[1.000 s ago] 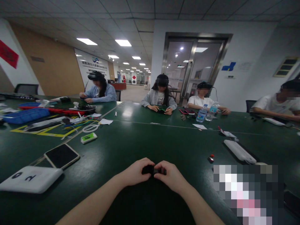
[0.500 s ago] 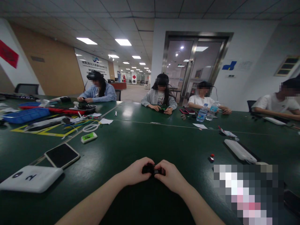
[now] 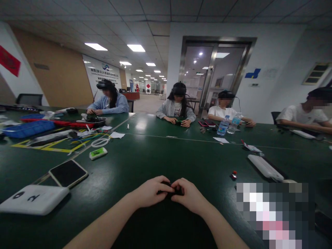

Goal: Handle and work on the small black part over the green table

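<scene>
Low in the middle of the view, my left hand [image 3: 153, 190] and my right hand [image 3: 188, 194] meet over the dark green table [image 3: 145, 155]. Between their fingertips is a small black object [image 3: 169, 194], mostly covered by the fingers, so its kind cannot be made out. My left fingers and thumb close around its left side, with a finger stretched across to the right fingertips. On the other side, my right thumb and fingers pinch it.
To the left lie a white power bank [image 3: 49, 200], a smartphone [image 3: 68, 173], a green-and-white packet [image 3: 98, 153] and a blue tray [image 3: 29, 129]. At right are a small red-topped item [image 3: 234, 175], a long white case [image 3: 266, 167] and water bottles [image 3: 223, 126]. Several people sit across the table.
My left fingers have shifted over the black object and reach nearer the right fingertips, hiding more of it. Other things stay in place.
</scene>
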A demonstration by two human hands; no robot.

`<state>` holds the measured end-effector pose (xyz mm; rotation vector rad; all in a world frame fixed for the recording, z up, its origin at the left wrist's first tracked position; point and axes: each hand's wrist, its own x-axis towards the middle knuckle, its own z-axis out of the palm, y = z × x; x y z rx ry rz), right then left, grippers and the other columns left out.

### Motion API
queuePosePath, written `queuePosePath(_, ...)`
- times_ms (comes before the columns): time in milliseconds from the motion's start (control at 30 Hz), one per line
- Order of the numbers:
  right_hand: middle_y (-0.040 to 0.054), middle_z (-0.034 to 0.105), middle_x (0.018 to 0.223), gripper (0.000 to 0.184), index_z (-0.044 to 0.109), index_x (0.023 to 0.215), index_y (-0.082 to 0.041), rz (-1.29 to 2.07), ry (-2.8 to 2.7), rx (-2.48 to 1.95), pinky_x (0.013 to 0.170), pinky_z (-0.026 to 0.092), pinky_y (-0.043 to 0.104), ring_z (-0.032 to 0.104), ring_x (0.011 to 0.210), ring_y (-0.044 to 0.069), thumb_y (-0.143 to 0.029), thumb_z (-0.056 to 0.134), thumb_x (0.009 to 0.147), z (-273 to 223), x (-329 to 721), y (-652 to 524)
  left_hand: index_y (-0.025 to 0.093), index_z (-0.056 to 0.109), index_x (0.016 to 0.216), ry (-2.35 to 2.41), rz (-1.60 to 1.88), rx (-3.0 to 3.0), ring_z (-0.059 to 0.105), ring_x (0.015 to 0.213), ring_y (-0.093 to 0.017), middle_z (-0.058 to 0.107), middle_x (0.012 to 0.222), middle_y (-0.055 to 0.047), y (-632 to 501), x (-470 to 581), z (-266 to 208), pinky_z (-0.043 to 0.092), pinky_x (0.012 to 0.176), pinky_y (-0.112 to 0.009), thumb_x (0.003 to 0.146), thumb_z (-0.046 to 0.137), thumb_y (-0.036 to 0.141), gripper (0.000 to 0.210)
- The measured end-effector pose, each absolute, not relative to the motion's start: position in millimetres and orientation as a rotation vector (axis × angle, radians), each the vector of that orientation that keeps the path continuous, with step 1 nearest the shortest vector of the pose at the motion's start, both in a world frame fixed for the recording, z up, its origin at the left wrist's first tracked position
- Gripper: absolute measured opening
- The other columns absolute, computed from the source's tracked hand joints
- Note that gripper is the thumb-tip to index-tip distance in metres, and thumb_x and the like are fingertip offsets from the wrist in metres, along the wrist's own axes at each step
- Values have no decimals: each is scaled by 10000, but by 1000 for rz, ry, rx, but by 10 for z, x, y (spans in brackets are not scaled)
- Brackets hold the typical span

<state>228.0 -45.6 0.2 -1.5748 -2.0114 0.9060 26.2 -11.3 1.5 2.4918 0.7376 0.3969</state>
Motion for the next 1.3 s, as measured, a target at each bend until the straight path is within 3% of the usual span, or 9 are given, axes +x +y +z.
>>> queuePosePath(167, -7, 563, 841, 278, 617, 1003, -242, 980, -1943, -1638, 619, 418, 258, 523, 721, 146, -311, 640, 735, -17, 2434, -402, 356, 584, 1161, 815, 317, 2649, 493, 1120, -183, 513, 1256, 6, -99, 225, 80, 385, 952, -331, 817, 479, 187, 397)
queuePosePath(333, 21, 583, 864, 297, 598, 1049, -215, 1011, -1852, -1661, 669, 446, 287, 564, 772, 170, -388, 554, 812, -85, 2606, -320, 347, 596, 1155, 1131, 341, 2549, 505, 1112, -171, 506, 1264, 12, 149, -44, 15, 374, 964, -300, 829, 444, 224, 381)
queuePosePath(500, 31, 600, 894, 305, 591, 1062, -212, 1040, -1832, -1649, 710, 457, 303, 579, 809, 182, -399, 527, 830, -122, 2679, -296, 317, 584, 1174, 1834, 353, 2330, 536, 1073, -212, 547, 1222, -36, 431, -548, -37, 393, 935, -360, 839, 407, 242, 386)
queuePosePath(667, 29, 608, 891, 295, 593, 1055, -214, 1040, -1837, -1650, 706, 458, 300, 582, 807, 179, -395, 523, 833, -137, 2679, -301, 270, 506, 1265, 2579, 433, 1596, 528, 1091, -318, 539, 1221, -145, 528, -972, -84, 427, 856, -449, 860, 331, 281, 441)
queuePosePath(1300, 30, 615, 903, 280, 599, 1049, -210, 1029, -1832, -1650, 689, 461, 283, 589, 809, 170, -379, 520, 840, -105, 2644, -318, 238, 527, 1241, 2587, 620, 1471, 549, 1067, -309, 561, 1196, -137, 606, -1111, -193, 453, 853, -407, 838, 340, 300, 448)
